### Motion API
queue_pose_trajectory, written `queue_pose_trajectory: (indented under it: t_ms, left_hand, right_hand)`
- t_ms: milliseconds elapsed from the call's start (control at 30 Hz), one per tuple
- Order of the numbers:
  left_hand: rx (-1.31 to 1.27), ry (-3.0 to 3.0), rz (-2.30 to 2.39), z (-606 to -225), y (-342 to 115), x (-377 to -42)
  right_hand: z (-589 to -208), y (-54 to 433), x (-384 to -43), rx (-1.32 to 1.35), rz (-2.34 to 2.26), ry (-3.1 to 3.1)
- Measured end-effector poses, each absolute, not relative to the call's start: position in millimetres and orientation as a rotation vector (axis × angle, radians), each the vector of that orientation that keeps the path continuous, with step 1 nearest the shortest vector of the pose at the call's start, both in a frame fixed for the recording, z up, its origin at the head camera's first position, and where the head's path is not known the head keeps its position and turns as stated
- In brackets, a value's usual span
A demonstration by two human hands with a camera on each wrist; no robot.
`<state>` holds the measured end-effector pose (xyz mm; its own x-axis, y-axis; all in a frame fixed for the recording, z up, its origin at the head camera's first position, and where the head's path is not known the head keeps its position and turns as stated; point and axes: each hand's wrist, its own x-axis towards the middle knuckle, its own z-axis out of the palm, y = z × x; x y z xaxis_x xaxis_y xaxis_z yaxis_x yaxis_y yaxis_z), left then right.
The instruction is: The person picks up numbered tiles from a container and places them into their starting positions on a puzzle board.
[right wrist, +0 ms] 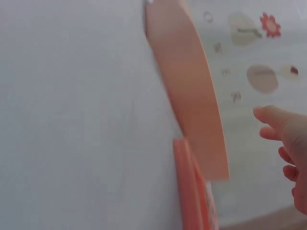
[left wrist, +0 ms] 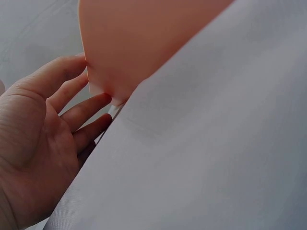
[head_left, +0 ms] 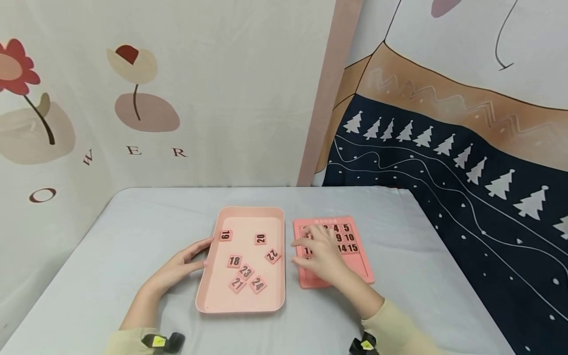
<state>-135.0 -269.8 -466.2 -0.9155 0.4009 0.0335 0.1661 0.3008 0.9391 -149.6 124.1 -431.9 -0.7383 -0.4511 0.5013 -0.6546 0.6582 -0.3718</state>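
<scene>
A pink tray lies on the cloth, with several numbered tiles scattered in it, among them 18, 20 and 24. My left hand touches the tray's left side with extended fingertips, as the left wrist view also shows at the tray's wall. To the right of the tray is a pink number board with rows of tiles up to 15. Over its left part hovers my right hand, fingers loosely bent and nothing visible between them; it hides several tiles.
A white cloth covers the table. Behind it hangs a pale curtain with printed flowers and letters. Dark fabric with white trees drops along the right side. Each wrist wears a black band-mounted device.
</scene>
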Motion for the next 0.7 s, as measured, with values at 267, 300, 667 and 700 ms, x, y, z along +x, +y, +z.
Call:
queue_pose_trajectory:
  t_ms: [267, 300, 667, 700]
  left_hand:
    - [0.536, 2.361, 1.661, -466.9, -269.3, -135.2]
    - [0.533, 2.366, 1.658, -466.8, -269.1, -135.1]
    - [0.547, 2.366, 1.65, -468.2, -271.1, -138.0]
    - [0.553, 2.364, 1.651, -468.3, -271.3, -138.0]
  right_hand:
    - [-426.7, 67.4, -149.3, 0.985, 0.725, -2.572]
    - [-427.4, 61.3, -149.8, 0.999, 0.712, -2.591]
    - [-441.0, 19.1, -163.8, 1.082, 0.616, -2.71]
    - [-442.8, 16.8, -164.5, 1.083, 0.608, -2.723]
